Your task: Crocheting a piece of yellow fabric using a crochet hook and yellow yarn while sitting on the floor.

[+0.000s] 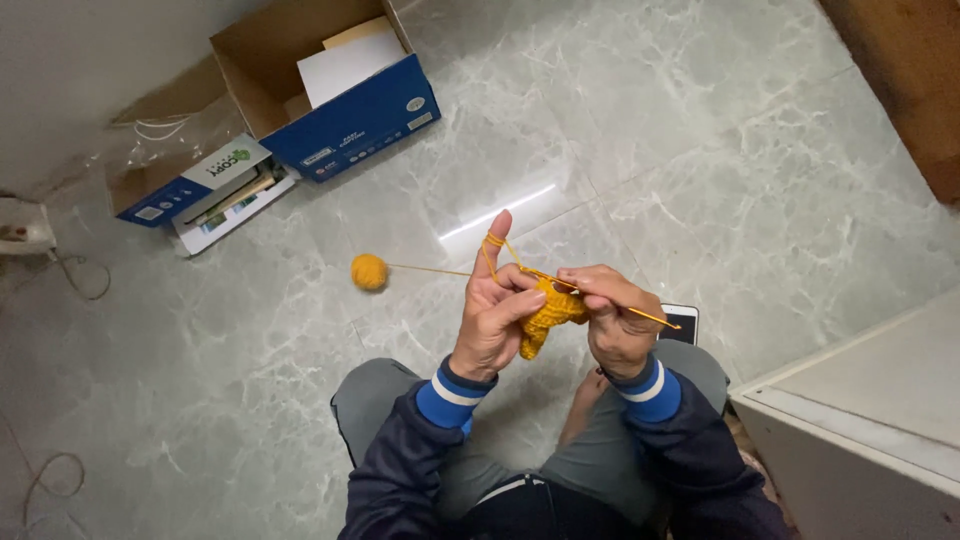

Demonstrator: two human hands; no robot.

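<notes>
Crochet (548, 318) in orange yarn sits between both hands above the lap. Left hand (492, 320) pinches it with thumb and fingers, forefinger up with the strand (495, 243) looped round. Right hand (615, 325) is closed on a hook (640, 313). A phone (680, 320) lies just beyond. Farther out on the floor (700, 150) rests a yarn ball (369, 271), then open boxes (330, 100).

Two hands, left (492, 320) and right (614, 318); one yellow crochet piece (548, 315) between them; one crochet hook (640, 312); one yellow yarn ball (369, 271) far left; one phone (680, 322) right; one open cardboard box (340, 85) far left; one white cabinet (860, 410) near right.
</notes>
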